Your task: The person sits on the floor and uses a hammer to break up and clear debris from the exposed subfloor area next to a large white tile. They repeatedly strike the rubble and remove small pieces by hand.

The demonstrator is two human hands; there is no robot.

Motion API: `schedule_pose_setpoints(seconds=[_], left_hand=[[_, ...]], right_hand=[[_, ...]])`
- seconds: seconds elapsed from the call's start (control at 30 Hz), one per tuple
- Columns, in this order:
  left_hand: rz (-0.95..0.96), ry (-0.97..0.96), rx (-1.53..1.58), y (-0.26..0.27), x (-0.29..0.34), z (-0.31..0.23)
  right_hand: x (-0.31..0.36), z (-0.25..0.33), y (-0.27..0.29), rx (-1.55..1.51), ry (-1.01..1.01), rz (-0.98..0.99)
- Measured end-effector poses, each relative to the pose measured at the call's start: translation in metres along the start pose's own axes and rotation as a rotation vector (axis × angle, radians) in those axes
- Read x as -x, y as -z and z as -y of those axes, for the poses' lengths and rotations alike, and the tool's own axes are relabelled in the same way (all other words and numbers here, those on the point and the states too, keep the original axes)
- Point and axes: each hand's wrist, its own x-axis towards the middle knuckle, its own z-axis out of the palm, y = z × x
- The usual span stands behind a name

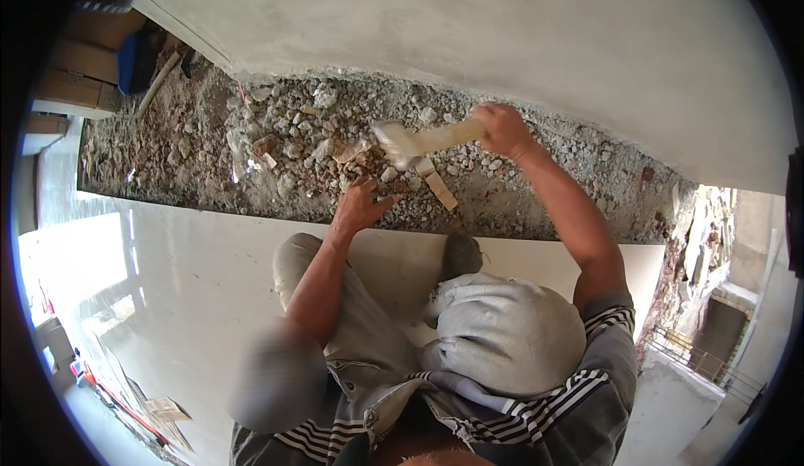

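My right hand (502,129) is closed around the pale wooden handle of a hammer (444,136). The hammer's head is smeared by motion and hangs over the rubble, just beyond my left hand. Low on the broken stones (293,149) rests my left hand (360,206), thumb and fingers apart, with the fingertips bent down among the pieces. No held thing shows in it. Close to its fingertips lie a light grey stone (389,175) and some reddish brick bits. A narrow yellowish strip of wood or tile (440,191) lies on the rubble below the hammer.
A smooth pale wall (502,30) rises beyond the rubble strip. On the near side a light flat floor slab (201,257) ends at the rubble, under my bent legs. A wooden stick (159,83) and boxes (79,64) are at the far left. Thin metal bars (703,359) show at right.
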Motion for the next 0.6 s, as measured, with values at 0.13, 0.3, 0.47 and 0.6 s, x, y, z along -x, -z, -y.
schedule_pose_setpoints(seconds=[0.13,0.3,0.47,0.6], left_hand=[[0.013,0.042,0.119,0.008,-0.004,-0.002],[0.001,0.041,0.040,0.003,-0.007,-0.006],[0.033,0.012,-0.006,0.001,-0.008,-0.002],[-0.075,-0.057,0.047,0.005,-0.004,0.000]], right_hand=[[0.003,-0.021,0.016,0.341,-0.734,0.450],[0.023,-0.005,0.000,0.131,-0.485,0.211],[0.032,-0.027,0.017,-0.020,-0.748,0.318],[0.034,-0.030,0.024,0.248,-0.725,0.422]])
